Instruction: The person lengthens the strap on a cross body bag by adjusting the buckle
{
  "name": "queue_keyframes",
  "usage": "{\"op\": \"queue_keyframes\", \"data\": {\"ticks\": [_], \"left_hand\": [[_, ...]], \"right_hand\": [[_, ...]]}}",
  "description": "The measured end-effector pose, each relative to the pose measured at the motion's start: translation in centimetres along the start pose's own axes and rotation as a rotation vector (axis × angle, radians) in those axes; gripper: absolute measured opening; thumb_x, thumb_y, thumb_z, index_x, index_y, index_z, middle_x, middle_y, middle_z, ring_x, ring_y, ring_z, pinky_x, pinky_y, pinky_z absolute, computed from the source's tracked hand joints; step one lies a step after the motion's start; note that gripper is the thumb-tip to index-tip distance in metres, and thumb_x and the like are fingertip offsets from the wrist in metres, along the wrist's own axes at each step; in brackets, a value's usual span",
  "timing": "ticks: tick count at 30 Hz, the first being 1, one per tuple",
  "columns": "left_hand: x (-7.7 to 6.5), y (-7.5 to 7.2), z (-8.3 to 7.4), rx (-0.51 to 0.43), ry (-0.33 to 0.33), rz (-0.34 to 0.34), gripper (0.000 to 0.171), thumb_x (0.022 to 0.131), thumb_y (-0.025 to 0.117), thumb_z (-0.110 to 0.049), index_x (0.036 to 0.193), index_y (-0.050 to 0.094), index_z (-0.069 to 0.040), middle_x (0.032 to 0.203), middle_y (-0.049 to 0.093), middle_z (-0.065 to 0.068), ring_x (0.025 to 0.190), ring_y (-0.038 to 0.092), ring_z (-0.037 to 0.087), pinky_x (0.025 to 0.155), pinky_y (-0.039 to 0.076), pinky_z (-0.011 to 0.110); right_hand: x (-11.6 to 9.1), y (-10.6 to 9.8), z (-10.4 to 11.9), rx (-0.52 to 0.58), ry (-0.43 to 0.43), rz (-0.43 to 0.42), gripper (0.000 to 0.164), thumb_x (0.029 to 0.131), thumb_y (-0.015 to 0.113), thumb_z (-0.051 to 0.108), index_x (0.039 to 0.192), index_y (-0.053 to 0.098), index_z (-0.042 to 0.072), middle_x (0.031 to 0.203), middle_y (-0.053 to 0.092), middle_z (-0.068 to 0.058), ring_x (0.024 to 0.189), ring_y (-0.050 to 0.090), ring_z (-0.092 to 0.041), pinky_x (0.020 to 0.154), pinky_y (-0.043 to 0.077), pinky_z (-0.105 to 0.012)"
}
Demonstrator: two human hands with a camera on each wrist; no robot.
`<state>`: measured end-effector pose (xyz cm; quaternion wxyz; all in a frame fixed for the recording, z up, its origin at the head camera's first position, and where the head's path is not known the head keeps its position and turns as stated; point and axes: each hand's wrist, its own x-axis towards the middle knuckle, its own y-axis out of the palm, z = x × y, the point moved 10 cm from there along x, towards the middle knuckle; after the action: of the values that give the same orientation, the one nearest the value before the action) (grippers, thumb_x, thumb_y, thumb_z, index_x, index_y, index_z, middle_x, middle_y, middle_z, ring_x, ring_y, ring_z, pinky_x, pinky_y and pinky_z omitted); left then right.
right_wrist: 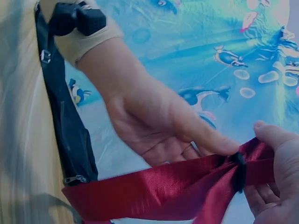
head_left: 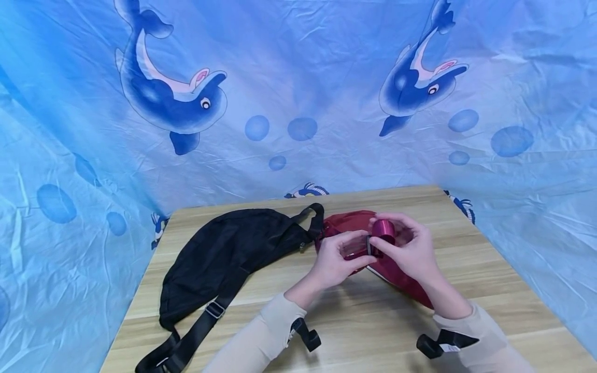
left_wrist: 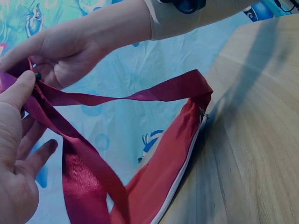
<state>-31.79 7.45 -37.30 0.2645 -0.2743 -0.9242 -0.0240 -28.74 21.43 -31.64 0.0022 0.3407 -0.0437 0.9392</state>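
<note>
A red bag [head_left: 406, 282] with a light-coloured zip edge lies on the table, its red strap [right_wrist: 149, 193] raised between both hands. My left hand [head_left: 333, 261] pinches the dark strap slider [right_wrist: 239, 171] between thumb and fingers. Right beside it, my right hand [head_left: 415, 248] grips a loop of the same strap, which bulges up between its thumb and fingers. The strap passes through the slider, as the right wrist view shows. In the left wrist view, the bag [left_wrist: 163, 163] hangs below the strap, and fingers partly hide the slider.
A black bag [head_left: 233, 248] lies flat on the left half of the wooden table [head_left: 354, 331], its strap with a metal slider [head_left: 215, 310] trailing to the front edge. A blue dolphin-print curtain [head_left: 298, 62] encloses the table's back and sides.
</note>
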Motion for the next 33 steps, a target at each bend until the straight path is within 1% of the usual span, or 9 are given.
{"op": "queue_keyframes", "data": {"ticks": [3,6,11,13,16,20,25,29,33], "left_hand": [[0.0,-0.1,0.2,0.04,-0.022,-0.007,0.047,0.09,0.084,-0.001,0.135,0.07,-0.002,0.127,0.077,0.02,0.115,0.077,0.028,0.096,0.064,0.042],[0.0,-0.5,0.3,0.055,-0.049,-0.04,0.046,0.091,0.084,-0.005,0.135,0.072,-0.005,0.122,0.079,0.019,0.108,0.079,0.031,0.09,0.066,0.039],[0.1,-1.5,0.2,0.08,-0.092,-0.089,0.044,0.091,0.085,-0.01,0.134,0.074,-0.009,0.119,0.08,0.016,0.102,0.08,0.029,0.079,0.064,0.025],[0.1,-1.7,0.1,0.101,-0.101,-0.086,0.043,0.092,0.085,-0.012,0.133,0.074,-0.01,0.118,0.081,0.015,0.099,0.08,0.026,0.075,0.062,0.024],[0.0,-2.1,0.1,0.137,-0.107,-0.09,0.044,0.092,0.085,-0.014,0.134,0.074,-0.013,0.118,0.081,0.012,0.096,0.079,0.021,0.07,0.06,0.024],[-0.1,-2.4,0.0,0.176,-0.111,-0.11,0.045,0.09,0.087,-0.017,0.134,0.075,-0.015,0.116,0.082,0.009,0.091,0.077,0.01,0.07,0.061,0.029],[0.0,-2.3,0.1,0.198,-0.109,-0.086,0.046,0.089,0.088,-0.019,0.133,0.075,-0.016,0.115,0.082,0.007,0.091,0.075,0.002,0.067,0.058,0.024],[0.0,-2.2,-0.7,0.157,-0.09,-0.086,0.045,0.09,0.088,-0.015,0.133,0.074,-0.013,0.117,0.082,0.011,0.097,0.079,0.012,0.074,0.063,0.024],[-0.2,-2.2,-1.3,0.084,-0.071,-0.1,0.045,0.09,0.086,-0.009,0.133,0.073,-0.008,0.119,0.08,0.018,0.101,0.08,0.025,0.088,0.066,0.034]], "right_hand": [[-0.1,-0.5,-0.3,0.146,-0.013,-0.051,0.051,0.082,0.076,-0.024,0.13,0.058,-0.021,0.119,0.08,0.0,0.113,0.076,-0.011,0.1,0.059,-0.022],[-1.0,-0.9,-1.6,0.174,0.023,-0.066,0.066,0.079,0.075,-0.028,0.14,0.053,-0.016,0.126,0.077,0.001,0.119,0.073,-0.01,0.105,0.056,-0.023],[-3.4,-0.6,-4.3,-0.145,0.111,0.059,0.069,0.074,0.086,-0.019,0.137,0.064,-0.002,0.124,0.075,0.016,0.114,0.071,0.002,0.101,0.055,-0.014],[-3.9,-0.5,-4.6,-0.288,0.089,0.084,0.06,0.074,0.091,-0.011,0.129,0.072,0.002,0.118,0.078,0.014,0.108,0.072,0.004,0.098,0.055,-0.012],[-4.2,-0.8,-4.5,-0.407,0.078,0.055,0.051,0.074,0.094,-0.003,0.122,0.078,0.005,0.112,0.082,-0.003,0.102,0.073,0.007,0.094,0.055,-0.009],[-4.4,-1.4,-4.5,-0.456,0.138,0.045,0.047,0.076,0.095,0.002,0.12,0.079,0.007,0.111,0.082,-0.014,0.101,0.071,0.011,0.092,0.053,-0.006],[-3.9,-0.8,-3.3,-0.5,0.064,0.054,0.046,0.073,0.098,0.004,0.115,0.08,0.013,0.105,0.083,-0.006,0.095,0.074,0.002,0.088,0.055,-0.008],[-4.2,-0.4,-2.6,-0.66,-0.04,0.049,0.043,0.069,0.1,0.009,0.107,0.082,0.016,0.096,0.083,0.0,0.087,0.074,-0.008,0.081,0.052,-0.008],[-4.6,-0.1,-2.3,-0.703,-0.065,0.069,0.051,0.065,0.101,0.008,0.111,0.081,0.015,0.096,0.083,0.001,0.089,0.074,-0.008,0.081,0.05,-0.009]]}}
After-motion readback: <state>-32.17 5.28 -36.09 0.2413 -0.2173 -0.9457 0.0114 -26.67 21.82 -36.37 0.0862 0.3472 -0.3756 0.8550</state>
